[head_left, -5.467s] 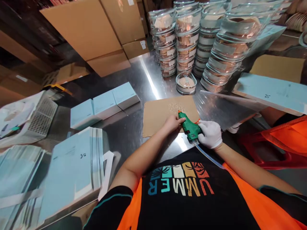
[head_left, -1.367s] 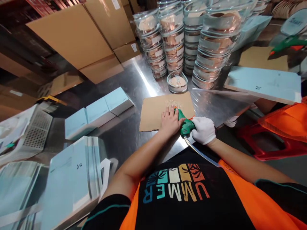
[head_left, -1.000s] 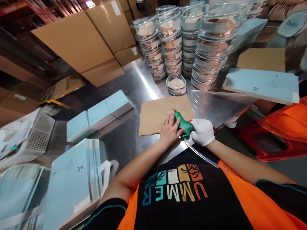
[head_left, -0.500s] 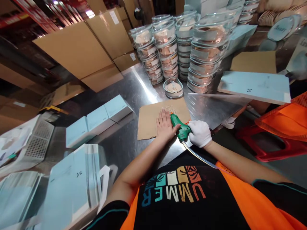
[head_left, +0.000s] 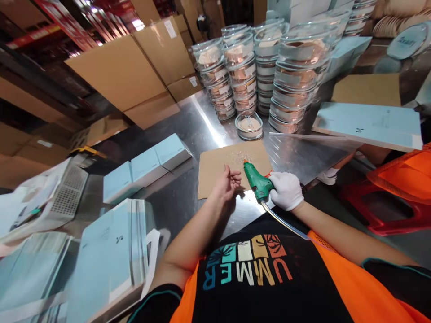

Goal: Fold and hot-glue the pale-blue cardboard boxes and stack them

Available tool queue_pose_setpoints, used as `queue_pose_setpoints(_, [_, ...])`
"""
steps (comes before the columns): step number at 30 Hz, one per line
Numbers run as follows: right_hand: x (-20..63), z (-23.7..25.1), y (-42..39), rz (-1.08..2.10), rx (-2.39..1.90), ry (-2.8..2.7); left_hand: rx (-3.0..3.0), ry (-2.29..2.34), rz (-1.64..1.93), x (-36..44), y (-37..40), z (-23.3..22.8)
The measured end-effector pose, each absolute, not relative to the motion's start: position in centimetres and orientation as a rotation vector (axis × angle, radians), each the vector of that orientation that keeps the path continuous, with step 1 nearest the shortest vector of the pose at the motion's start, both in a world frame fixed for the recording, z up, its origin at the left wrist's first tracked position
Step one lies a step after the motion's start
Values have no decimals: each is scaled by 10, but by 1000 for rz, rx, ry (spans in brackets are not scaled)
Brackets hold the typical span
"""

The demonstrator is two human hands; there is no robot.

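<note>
A green hot glue gun with an orange tip is gripped in my white-gloved right hand. Its tip points away from me over a flat piece of cardboard, and a clear tube or stick runs out of its back toward my body. Just left of the glue gun is my bare left hand, palm turned up, fingers loosely curled and apart, with nothing visible in it. Strings of clear glue lie on the cardboard near the tip.
Beyond the cardboard, a single round clear container stands before tall stacks of similar containers. Light-blue boxes and stacked blue sheets lie to the left. At right are a blue panel and another person's orange vest.
My left hand has lifted from lying flat on the cardboard and turned palm up, drawn back toward me. The glue gun stays in my right hand in nearly the same place.
</note>
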State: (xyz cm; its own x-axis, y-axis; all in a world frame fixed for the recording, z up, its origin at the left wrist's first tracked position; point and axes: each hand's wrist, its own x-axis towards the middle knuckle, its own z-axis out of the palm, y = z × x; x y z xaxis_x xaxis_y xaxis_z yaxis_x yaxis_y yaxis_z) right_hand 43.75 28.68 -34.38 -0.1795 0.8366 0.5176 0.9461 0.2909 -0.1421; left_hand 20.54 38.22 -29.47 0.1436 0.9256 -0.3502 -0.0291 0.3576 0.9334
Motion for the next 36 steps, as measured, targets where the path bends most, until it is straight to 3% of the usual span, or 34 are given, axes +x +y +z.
queue_pose_setpoints(5, [439, -348, 289, -395, -1570, -2076, 566, 990, 827, 205, 380, -286])
queue_pose_setpoints(11, [440, -348, 289, -353, -1578, -2079, 1012, 1267, 1010, 204, 385, -309])
queue_pose_setpoints(16, [439, -347, 287, -387, -1601, -2096, 1826, 1318, 1057, 210, 373, -319])
queue_pose_setpoints(23, [441, -352, 287, -392, -1562, -2080, 2716, 1134, 691, 221, 349, -332])
queue_pose_setpoints(36, [435, -346, 288, -363, -1603, -2045, 2799, 1321, 350, 235, 353, -316])
